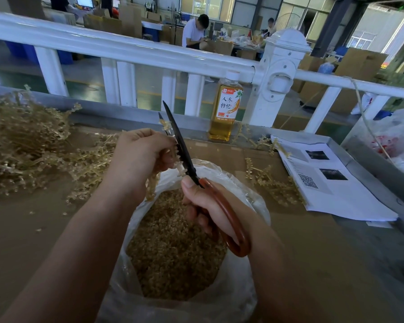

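At the far left a big tangled pile of uncut strips [21,141] lies on the brown surface [33,229], tan plastic stems with small pieces along both sides. Going by its size, plenty of trimming looks to be left.

The left hand [138,152] has its fingers curled round one strip [152,186]. One end hangs below the hand over the bag and the other pokes up past the fingers to the blades. Just to its right the scissors [180,145] point up and away, with the blades slightly parted and the strip lying against them. The right hand [210,206] grips the red-brown handle loops, thumb pressed near the pivot.

Below both hands a clear plastic bag [250,197] stands open, and its bed of cut pieces [173,248] already looks deep. A good share of the work seems done, and this strip looks partly stripped.

Behind the bag a bottle of amber drink [226,108] stands by the white railing [126,50]. Further right a few loose strips [273,183] lie beside printed sheets [331,183], touching their near edge. I cannot tell whether these strips are trimmed or waiting.

The left palm hides how much of the held strip remains. The right fingers inside the loops are mostly covered. The bag's lower part is cut off by the frame, and the exact cutting point is too small to make out.
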Demonstrator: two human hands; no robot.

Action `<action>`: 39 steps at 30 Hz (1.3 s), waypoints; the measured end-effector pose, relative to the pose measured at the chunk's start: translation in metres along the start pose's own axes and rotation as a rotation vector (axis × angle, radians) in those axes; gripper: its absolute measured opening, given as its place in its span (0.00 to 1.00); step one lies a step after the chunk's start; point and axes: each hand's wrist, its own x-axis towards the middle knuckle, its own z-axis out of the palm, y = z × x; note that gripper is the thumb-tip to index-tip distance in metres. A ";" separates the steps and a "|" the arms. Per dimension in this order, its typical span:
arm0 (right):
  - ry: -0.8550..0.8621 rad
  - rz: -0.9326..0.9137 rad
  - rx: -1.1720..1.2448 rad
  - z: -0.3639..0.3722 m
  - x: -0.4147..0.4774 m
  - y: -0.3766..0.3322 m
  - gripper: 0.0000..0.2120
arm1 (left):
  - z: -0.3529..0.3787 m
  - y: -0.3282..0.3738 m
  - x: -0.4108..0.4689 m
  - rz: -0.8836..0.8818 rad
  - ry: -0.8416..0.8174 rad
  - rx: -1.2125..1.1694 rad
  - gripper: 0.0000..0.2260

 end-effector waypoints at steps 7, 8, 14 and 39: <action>0.001 -0.010 0.094 0.002 0.001 0.004 0.17 | -0.003 -0.002 0.004 -0.035 -0.020 -0.033 0.10; 0.004 -0.007 0.105 0.002 0.001 0.004 0.17 | -0.003 -0.003 0.004 -0.043 -0.020 -0.039 0.10; 0.002 -0.009 0.137 0.002 0.001 0.005 0.19 | -0.003 -0.002 0.004 -0.067 -0.018 -0.079 0.14; -0.063 -0.011 0.124 0.001 0.004 0.008 0.25 | 0.001 -0.003 0.004 -0.017 0.059 -0.101 0.08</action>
